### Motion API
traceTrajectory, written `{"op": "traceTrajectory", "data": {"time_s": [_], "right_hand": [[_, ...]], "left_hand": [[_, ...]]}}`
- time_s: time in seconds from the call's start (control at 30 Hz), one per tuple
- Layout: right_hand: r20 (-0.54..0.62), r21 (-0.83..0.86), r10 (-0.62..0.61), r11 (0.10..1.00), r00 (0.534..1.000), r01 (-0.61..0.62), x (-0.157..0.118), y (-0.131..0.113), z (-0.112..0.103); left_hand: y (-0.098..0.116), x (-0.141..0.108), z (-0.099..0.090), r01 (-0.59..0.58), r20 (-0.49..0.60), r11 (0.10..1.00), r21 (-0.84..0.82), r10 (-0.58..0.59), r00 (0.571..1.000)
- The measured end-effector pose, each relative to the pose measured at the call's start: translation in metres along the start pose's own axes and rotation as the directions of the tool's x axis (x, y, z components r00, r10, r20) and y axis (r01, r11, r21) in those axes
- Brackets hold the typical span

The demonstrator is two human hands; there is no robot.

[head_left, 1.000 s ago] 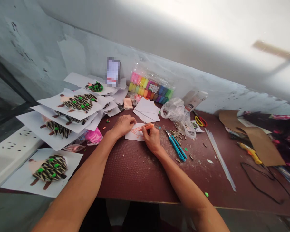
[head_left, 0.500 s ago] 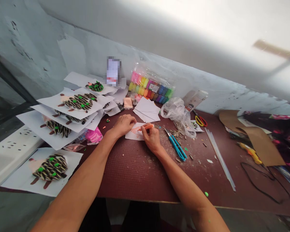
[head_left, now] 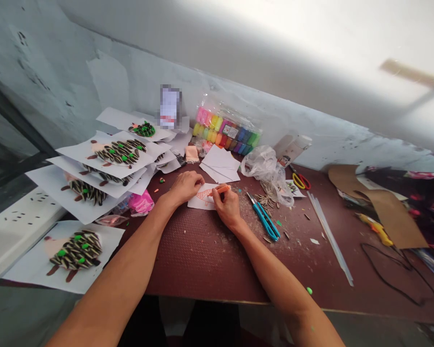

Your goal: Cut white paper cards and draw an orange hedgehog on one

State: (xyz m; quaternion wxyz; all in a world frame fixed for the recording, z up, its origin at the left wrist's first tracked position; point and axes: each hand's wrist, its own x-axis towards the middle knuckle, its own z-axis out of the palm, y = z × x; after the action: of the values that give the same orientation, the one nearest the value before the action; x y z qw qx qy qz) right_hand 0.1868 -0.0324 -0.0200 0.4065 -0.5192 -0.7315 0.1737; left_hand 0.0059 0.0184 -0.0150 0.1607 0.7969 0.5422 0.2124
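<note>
Inside the tabletop's near edge [head_left: 188, 289], our right hand [head_left: 227, 207] pinched an orange marker [head_left: 223, 188] leftward over drawing paper [head_left: 198, 204]; our left hand's [head_left: 183, 187] hold was unclear.

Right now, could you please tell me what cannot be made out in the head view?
All in the head view:
White card: partly hidden by the right hand.
Orange pen: tip contact too small to judge.
Screen by the wall: blurred by pixelation.
Power strip: cut off by the left edge.

The head camera looks forward and down (quite wide) across the table [head_left: 191, 262].
</note>
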Motion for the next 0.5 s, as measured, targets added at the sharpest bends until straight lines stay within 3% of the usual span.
{"op": "traceTrajectory", "data": {"time_s": [0.5], "right_hand": [[0.017, 0.019, -0.013, 1.0, 1.0, 0.013, 0.0001, 0.001, -0.0004]], "left_hand": [[0.002, -0.0002, -0.0009, 0.013, 0.008, 1.0, 0.001, -0.013, 1.0]]}}
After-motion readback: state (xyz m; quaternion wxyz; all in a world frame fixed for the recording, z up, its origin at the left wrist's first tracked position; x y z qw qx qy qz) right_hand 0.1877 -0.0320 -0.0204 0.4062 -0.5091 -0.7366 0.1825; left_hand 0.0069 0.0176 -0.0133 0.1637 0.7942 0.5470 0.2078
